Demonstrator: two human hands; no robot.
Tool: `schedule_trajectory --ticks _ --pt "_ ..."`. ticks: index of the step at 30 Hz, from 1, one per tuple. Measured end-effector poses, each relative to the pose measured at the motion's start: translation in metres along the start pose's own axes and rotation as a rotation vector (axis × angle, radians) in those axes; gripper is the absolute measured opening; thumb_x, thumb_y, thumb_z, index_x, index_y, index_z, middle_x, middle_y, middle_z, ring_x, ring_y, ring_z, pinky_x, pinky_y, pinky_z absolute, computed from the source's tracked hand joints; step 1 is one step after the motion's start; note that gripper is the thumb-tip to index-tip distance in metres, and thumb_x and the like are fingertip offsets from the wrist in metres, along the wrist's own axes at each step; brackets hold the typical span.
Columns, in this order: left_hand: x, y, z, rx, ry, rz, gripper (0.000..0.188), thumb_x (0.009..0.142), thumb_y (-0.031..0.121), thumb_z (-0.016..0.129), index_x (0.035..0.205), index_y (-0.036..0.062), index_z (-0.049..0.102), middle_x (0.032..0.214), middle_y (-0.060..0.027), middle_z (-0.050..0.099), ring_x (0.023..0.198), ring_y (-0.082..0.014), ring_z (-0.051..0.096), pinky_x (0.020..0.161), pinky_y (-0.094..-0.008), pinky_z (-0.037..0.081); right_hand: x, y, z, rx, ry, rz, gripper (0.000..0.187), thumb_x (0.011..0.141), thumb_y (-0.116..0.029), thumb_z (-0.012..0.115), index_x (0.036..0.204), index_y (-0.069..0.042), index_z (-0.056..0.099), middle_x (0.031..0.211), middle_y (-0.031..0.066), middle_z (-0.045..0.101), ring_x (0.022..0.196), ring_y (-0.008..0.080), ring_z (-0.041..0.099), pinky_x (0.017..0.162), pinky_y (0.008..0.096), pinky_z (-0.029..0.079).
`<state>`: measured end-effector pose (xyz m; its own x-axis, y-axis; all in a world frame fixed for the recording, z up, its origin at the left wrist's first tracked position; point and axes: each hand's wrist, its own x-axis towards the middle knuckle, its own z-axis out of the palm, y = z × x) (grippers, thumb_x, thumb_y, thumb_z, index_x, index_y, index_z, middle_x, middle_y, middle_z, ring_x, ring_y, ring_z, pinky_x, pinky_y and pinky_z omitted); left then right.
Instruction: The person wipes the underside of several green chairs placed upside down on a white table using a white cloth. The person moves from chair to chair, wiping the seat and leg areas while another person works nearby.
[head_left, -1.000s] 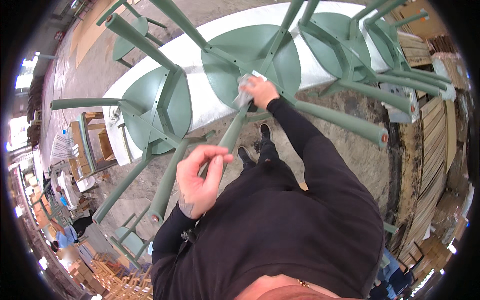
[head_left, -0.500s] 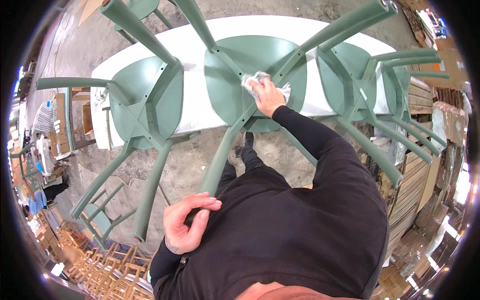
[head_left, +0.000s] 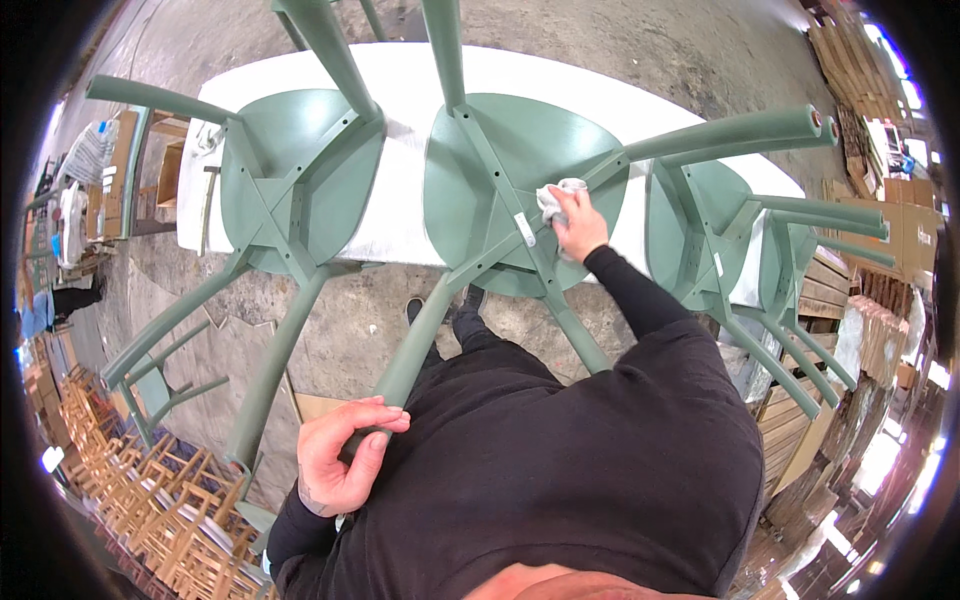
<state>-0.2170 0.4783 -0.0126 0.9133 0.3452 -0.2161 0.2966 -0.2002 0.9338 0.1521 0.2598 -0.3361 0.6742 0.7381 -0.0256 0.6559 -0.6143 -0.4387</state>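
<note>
An upturned green chair (head_left: 505, 140) lies seat-down in front of me, its legs and crossed underframe pointing up. My right hand (head_left: 580, 226) is closed on a white cloth (head_left: 562, 198) and presses it to the underside, beside the crossing bars. A small pale label (head_left: 525, 229) sticks to one bar, left of the cloth. Near my body, my left hand (head_left: 348, 452) curls round the end of the chair's near leg (head_left: 412, 345); the fingers hide the leg's tip.
More upturned green chairs, one to the left (head_left: 300, 180) and others to the right (head_left: 700, 200), share the white-covered table (head_left: 395, 190). Their legs jut out towards me. Wooden chair frames (head_left: 170, 500) crowd the lower left, and stacked boards (head_left: 820, 390) stand at right.
The cloth in my right hand has moved away from the centre of the crossing bars to the right, uncovering the label. My left hand stays at the leg end. The view has shifted slightly.
</note>
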Motion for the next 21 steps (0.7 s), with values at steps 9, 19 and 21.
schedule_trajectory --ticks 9,19,21 --pt "-0.001 0.003 -0.003 0.022 0.047 0.000 0.025 0.092 0.008 0.064 0.114 -0.0026 0.070 0.098 -0.0134 0.078 0.097 -0.0294 0.076 0.100 -0.0453 0.053 0.181 -0.091 0.009 -0.002 0.087 -0.399 0.056 0.081 -0.005 0.067 0.126 -0.037 0.070 0.125 0.0095 0.057 0.119 0.0293 0.058 0.101 0.0404 0.052" --pt "0.001 -0.008 0.001 0.088 0.078 0.148 0.030 0.087 0.006 0.066 0.116 -0.0014 0.070 0.095 -0.0123 0.076 0.088 -0.0294 0.075 0.090 -0.0422 0.056 0.009 -0.070 0.001 -0.162 -0.240 -0.587 0.058 0.077 -0.006 0.067 0.131 -0.026 0.063 0.129 0.0127 0.055 0.113 0.0347 0.057 0.096 0.0479 0.049" --pt "0.000 -0.004 -0.002 0.014 0.059 0.111 0.028 0.089 0.009 0.064 0.115 -0.0031 0.069 0.095 -0.0150 0.076 0.093 -0.0304 0.075 0.096 -0.0434 0.054 -0.040 -0.052 -0.012 -0.192 -0.450 -0.592 0.058 0.074 -0.009 0.071 0.130 -0.023 0.064 0.128 0.0147 0.055 0.120 0.0375 0.056 0.100 0.0491 0.048"
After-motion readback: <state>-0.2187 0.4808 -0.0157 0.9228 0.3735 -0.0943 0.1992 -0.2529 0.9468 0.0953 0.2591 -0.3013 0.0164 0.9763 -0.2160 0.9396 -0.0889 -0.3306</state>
